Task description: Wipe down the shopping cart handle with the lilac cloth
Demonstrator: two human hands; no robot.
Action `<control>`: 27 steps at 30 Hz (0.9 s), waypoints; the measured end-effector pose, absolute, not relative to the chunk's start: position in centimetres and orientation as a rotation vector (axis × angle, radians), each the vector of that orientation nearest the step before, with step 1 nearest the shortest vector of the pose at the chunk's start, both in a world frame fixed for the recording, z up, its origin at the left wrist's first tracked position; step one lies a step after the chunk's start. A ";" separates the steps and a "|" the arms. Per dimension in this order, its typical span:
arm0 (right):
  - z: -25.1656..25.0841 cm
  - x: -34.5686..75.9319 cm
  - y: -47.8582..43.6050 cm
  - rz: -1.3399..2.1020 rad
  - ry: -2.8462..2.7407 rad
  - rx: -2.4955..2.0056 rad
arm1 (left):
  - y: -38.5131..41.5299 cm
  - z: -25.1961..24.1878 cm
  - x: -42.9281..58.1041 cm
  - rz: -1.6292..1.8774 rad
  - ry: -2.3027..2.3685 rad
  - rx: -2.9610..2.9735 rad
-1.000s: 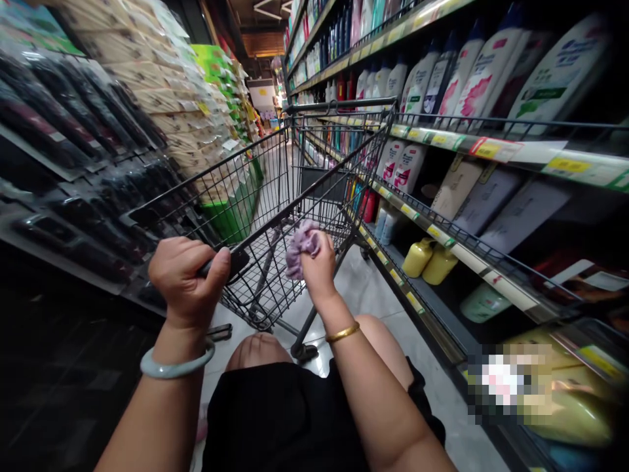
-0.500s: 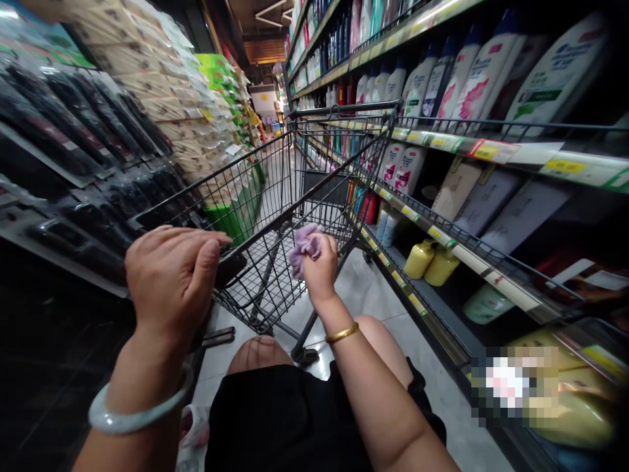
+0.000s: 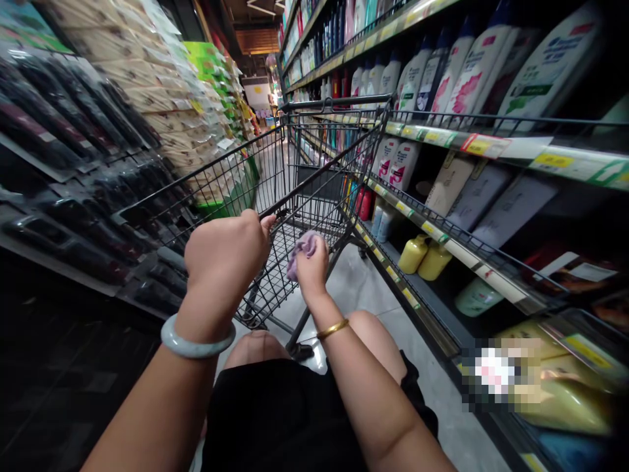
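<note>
Shop aisle on both sides: shelves [image 3: 462,252] of bottles [image 3: 484,75] run along the right, bundled cream packets [image 3: 113,78] and dark packaged goods [image 3: 122,196] along the left, with grey floor [image 3: 354,282] between. A black wire cart [image 3: 319,183] stands just ahead of the seated or crouching person, its near rail [image 3: 304,189] slanting across the view. The right hand [image 3: 313,267] holds a crumpled purple cloth [image 3: 301,252] in a narrow grip, close to the cart's near wall (whether the two touch, I cannot tell). The left hand [image 3: 228,252] is at the near end of that rail, back uppermost and fingers mostly hidden, so I cannot tell how firmly it is closed or on what. As for progress, I judge the work to be under way: the cloth is in hand and at the cart, but no mark shows which parts are done or left. Crowding the space are the person's knees [image 3: 258,351] below the cart, a green box [image 3: 216,208] beyond its left side, and yellow bottles [image 3: 413,254] low on the right. The left forearm and hand block part of the cart's near corner.
</note>
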State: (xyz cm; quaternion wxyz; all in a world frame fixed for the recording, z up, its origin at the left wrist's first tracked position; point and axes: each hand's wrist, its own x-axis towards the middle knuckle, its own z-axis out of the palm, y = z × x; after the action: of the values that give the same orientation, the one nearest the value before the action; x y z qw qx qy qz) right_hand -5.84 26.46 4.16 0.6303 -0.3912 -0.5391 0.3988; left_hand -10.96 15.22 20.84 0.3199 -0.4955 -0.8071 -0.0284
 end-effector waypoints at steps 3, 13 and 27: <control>5.5 -6.2 24.9 0.775 -1.423 -0.624 | 14.7 20.5 -11.6 -0.052 -2.110 -1.272; 5.8 -6.8 24.5 0.790 -1.422 -0.657 | 13.1 19.9 -14.7 -0.112 -2.062 -1.214; 6.0 -8.1 24.2 0.758 -1.462 -0.550 | 11.0 19.8 -17.5 -0.274 -2.126 -1.240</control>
State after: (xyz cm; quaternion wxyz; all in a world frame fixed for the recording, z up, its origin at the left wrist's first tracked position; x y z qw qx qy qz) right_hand -8.10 24.19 5.99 0.6463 -0.2419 -0.6425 0.3331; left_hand -17.45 11.03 19.82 0.3264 -0.4734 -0.8114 -0.1044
